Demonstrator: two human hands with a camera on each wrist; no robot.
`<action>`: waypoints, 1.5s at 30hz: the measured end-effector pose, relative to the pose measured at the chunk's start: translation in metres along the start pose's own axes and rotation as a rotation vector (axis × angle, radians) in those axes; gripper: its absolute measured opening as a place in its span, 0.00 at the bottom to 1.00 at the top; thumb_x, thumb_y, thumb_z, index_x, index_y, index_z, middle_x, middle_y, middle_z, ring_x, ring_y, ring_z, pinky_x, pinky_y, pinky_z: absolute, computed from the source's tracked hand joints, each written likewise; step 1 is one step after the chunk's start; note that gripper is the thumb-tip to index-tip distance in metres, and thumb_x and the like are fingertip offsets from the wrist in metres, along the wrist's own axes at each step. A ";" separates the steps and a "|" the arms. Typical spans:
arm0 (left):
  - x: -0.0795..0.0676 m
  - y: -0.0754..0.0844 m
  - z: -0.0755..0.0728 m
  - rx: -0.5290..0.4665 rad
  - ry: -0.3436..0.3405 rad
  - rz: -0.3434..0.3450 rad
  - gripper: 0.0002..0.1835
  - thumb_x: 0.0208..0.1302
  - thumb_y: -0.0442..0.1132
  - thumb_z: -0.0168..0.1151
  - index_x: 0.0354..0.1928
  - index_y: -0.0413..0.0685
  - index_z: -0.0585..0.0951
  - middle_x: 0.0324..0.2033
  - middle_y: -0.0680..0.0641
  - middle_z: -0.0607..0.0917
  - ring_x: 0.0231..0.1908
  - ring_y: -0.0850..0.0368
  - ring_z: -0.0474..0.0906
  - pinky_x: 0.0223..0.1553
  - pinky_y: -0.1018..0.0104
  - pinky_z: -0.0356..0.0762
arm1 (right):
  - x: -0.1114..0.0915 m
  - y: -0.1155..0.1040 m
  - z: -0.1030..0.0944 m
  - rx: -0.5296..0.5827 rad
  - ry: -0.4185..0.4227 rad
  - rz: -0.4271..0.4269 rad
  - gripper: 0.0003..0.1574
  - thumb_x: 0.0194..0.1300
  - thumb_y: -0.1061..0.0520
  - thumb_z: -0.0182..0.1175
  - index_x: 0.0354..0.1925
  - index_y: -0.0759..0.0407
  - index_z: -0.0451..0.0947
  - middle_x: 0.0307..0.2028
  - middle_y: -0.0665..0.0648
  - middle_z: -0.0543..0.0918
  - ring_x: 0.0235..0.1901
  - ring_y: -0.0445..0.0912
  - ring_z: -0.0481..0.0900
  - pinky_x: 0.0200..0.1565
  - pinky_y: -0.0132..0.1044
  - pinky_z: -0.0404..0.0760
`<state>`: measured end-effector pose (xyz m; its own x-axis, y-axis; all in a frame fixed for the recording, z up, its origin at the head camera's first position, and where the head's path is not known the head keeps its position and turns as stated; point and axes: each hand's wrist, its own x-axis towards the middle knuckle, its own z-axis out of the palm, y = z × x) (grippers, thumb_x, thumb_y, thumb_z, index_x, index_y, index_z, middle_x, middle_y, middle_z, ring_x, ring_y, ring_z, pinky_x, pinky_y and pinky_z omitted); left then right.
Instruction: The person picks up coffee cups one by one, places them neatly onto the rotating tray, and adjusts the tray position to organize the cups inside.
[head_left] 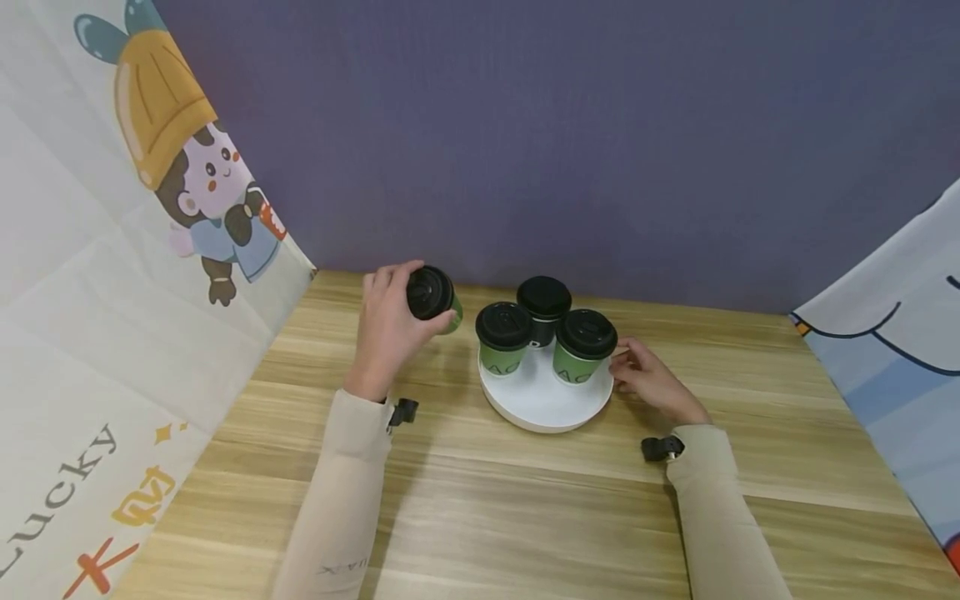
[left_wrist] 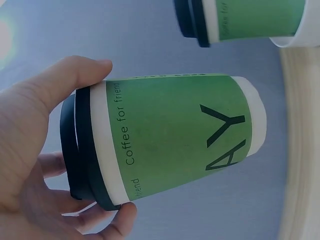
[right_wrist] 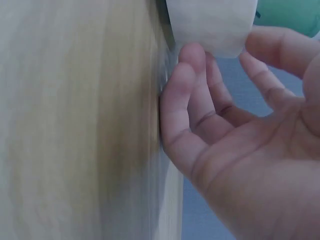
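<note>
In the head view my left hand (head_left: 390, 325) grips a green paper coffee cup (left_wrist: 175, 135) around its black lid (head_left: 429, 292), left of the tray. The left wrist view shows the thumb on one side of the lid and the fingers on the other. My right hand (head_left: 652, 382) is at the right rim of a round white tray (head_left: 543, 407). Its fingers are loosely bent, with fingertips against the tray's side wall (right_wrist: 215, 25) in the right wrist view. On the tray stand two green lidded cups, one left (head_left: 502, 337) and one right (head_left: 585, 346), with a black lidded cup (head_left: 543, 308) behind.
The tray stands on a wood-grain table (head_left: 525, 517). A dark blue-purple backdrop (head_left: 562, 150) rises along the far edge. Printed cloths hang at the left (head_left: 90, 275) and the right (head_left: 885, 333) of the table.
</note>
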<state>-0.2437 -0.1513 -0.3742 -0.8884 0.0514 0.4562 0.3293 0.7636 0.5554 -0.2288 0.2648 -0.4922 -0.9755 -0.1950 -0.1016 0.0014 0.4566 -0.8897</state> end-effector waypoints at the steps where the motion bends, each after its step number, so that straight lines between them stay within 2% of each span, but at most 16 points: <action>1: 0.000 0.001 -0.001 0.000 0.001 0.004 0.46 0.51 0.55 0.81 0.71 0.48 0.72 0.64 0.38 0.76 0.62 0.40 0.67 0.62 0.42 0.71 | 0.000 0.000 0.000 0.004 -0.005 0.000 0.30 0.78 0.58 0.54 0.72 0.62 0.60 0.57 0.73 0.72 0.43 0.45 0.80 0.42 0.36 0.83; 15: -0.006 0.014 -0.011 -0.028 0.018 0.089 0.45 0.48 0.57 0.81 0.67 0.48 0.76 0.59 0.39 0.79 0.58 0.41 0.69 0.60 0.44 0.70 | 0.000 0.005 -0.001 0.012 0.014 -0.030 0.18 0.80 0.56 0.52 0.59 0.67 0.68 0.46 0.64 0.75 0.38 0.42 0.81 0.39 0.37 0.83; 25: -0.011 0.025 -0.016 -0.033 -0.053 0.108 0.46 0.48 0.61 0.80 0.67 0.48 0.76 0.58 0.39 0.78 0.58 0.43 0.68 0.59 0.43 0.72 | -0.002 0.001 -0.004 -0.015 0.007 -0.033 0.17 0.79 0.55 0.54 0.57 0.66 0.70 0.49 0.68 0.76 0.40 0.46 0.80 0.41 0.38 0.82; 34: -0.014 0.032 -0.015 -0.021 -0.124 0.123 0.46 0.48 0.65 0.78 0.67 0.51 0.76 0.58 0.41 0.79 0.57 0.45 0.68 0.56 0.47 0.74 | -0.003 0.000 -0.004 -0.009 -0.003 -0.028 0.12 0.77 0.54 0.57 0.54 0.56 0.72 0.48 0.64 0.76 0.41 0.47 0.80 0.42 0.38 0.82; 39: -0.016 0.035 -0.014 -0.009 -0.152 0.131 0.45 0.47 0.66 0.78 0.65 0.53 0.76 0.57 0.42 0.79 0.55 0.46 0.68 0.54 0.48 0.75 | -0.004 -0.002 -0.004 -0.009 -0.015 -0.036 0.14 0.77 0.57 0.57 0.56 0.60 0.70 0.48 0.66 0.75 0.41 0.47 0.78 0.41 0.38 0.81; 45: -0.018 0.042 -0.011 0.001 -0.182 0.143 0.45 0.46 0.67 0.78 0.64 0.53 0.77 0.55 0.44 0.79 0.53 0.47 0.68 0.54 0.49 0.75 | -0.003 0.000 -0.003 -0.022 -0.013 -0.020 0.12 0.78 0.57 0.55 0.56 0.58 0.70 0.45 0.61 0.75 0.41 0.48 0.78 0.41 0.38 0.81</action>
<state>-0.2106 -0.1273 -0.3518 -0.8759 0.2744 0.3970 0.4557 0.7409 0.4933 -0.2268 0.2681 -0.4902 -0.9723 -0.2159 -0.0900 -0.0231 0.4717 -0.8815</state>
